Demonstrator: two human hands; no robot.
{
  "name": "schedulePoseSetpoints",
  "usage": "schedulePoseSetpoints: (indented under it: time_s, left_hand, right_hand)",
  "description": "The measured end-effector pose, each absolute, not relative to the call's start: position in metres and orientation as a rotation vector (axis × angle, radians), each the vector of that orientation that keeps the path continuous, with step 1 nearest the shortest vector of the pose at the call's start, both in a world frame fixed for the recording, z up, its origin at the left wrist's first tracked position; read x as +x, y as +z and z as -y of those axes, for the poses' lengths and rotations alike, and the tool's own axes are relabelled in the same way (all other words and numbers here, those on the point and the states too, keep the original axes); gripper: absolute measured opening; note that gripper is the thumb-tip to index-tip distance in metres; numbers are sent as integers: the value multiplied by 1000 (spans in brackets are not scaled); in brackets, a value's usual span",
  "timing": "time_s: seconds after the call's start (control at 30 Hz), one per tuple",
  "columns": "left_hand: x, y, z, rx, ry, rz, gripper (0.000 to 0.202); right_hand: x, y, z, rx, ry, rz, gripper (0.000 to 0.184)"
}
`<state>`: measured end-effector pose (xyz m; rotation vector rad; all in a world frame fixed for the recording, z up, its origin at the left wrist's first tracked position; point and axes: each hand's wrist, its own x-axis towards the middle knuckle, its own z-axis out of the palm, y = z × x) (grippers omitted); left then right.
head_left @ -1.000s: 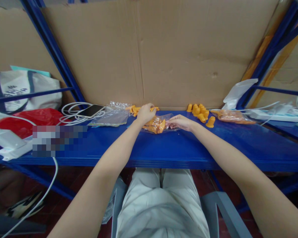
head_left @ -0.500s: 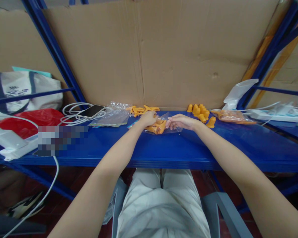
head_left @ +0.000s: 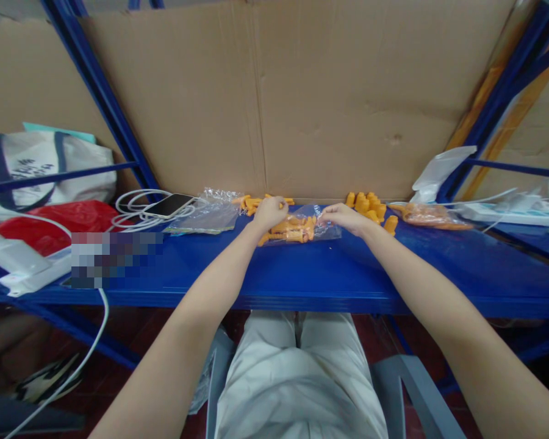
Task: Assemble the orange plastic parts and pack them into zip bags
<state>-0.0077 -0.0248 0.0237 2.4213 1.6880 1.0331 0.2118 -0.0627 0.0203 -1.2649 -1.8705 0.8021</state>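
A clear plastic bag point(head_left: 294, 230) with several orange plastic pieces in it lies flat on the blue shelf in front of me. My right hand point(head_left: 343, 216) pinches the bag's right end between thumb and fingers. Over the bag's back left corner, my left hand point(head_left: 271, 212) is curled closed; what its fingers hold, if anything, is hidden. Loose orange branched pieces point(head_left: 247, 203) lie just behind and left of that hand. Beyond my right hand stand several orange cup-shaped pieces point(head_left: 366, 202) in a group.
Flat clear bags point(head_left: 210, 214), a phone point(head_left: 170, 206) and coiled white cable lie to the left, near a red bag point(head_left: 73, 222) and a power strip point(head_left: 32, 262). At right are another filled bag point(head_left: 432, 216) and a white power strip point(head_left: 512, 210). Cardboard point(head_left: 302, 97) walls the back.
The bag now lies flatter, with its orange pieces spread out. My right hand has shifted slightly right and back, and my left hand has moved a little back off the pieces.
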Motion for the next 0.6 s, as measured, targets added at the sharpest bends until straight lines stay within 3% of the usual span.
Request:
schedulePoseSetpoints:
  time_s: [0.23,0.33,0.47,0.6]
  left_hand:
    - [4,34,40,2260,886,-1218,27]
    - [6,28,32,2188,999,-1141,27]
    - [2,13,14,2097,1120,-1394,27]
    - [-4,9,9,1923,992,-1434,25]
  right_hand:
    - [231,11,44,-1564,18,1875,14]
    - [234,9,41,-1629,-169,1791,17]
    - [239,12,40,-1767,-94,1657,24]
    - [240,12,40,-1863,297,1707,47]
